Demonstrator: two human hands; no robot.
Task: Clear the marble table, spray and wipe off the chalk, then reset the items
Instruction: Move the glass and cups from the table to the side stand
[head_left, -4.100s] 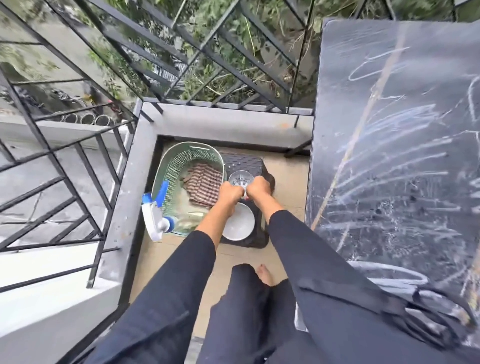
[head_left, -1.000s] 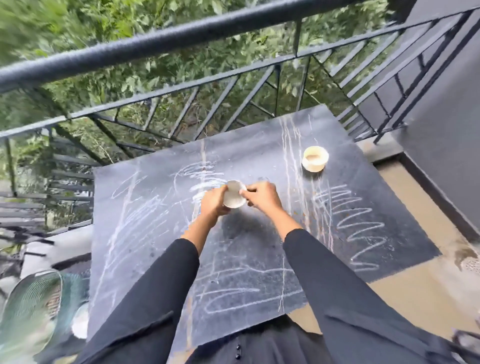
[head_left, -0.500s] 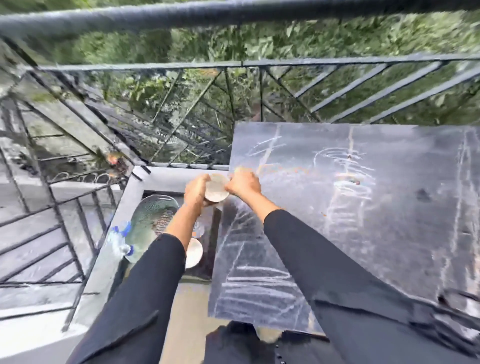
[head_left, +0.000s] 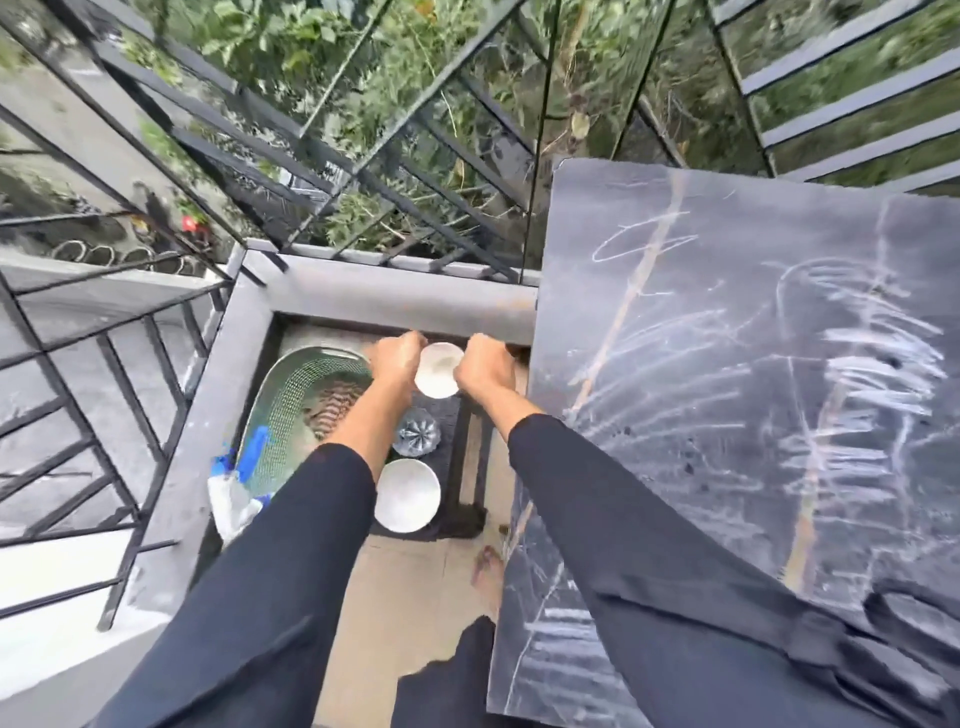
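Observation:
My left hand (head_left: 396, 364) and my right hand (head_left: 483, 369) grip a small white bowl (head_left: 438, 370) between them, one on each side of its rim. They hold it over the far end of a dark stool (head_left: 457, 467) left of the table. On the stool stand a ribbed glass dish (head_left: 417, 439) and a larger white bowl (head_left: 407, 495). The dark marble table (head_left: 727, 389) on the right is covered with white chalk scribbles.
A green mesh basket (head_left: 283, 405) with a striped cloth (head_left: 332, 408) sits left of the stool; a white-and-blue spray bottle (head_left: 236, 483) leans at its near end. A black metal railing (head_left: 311, 171) and a grey curb enclose the corner. My bare foot (head_left: 488, 571) is on the tiled floor.
I have carried the small white bowl from over the table's left edge down and left, over the stool. My view has swung down toward the floor.

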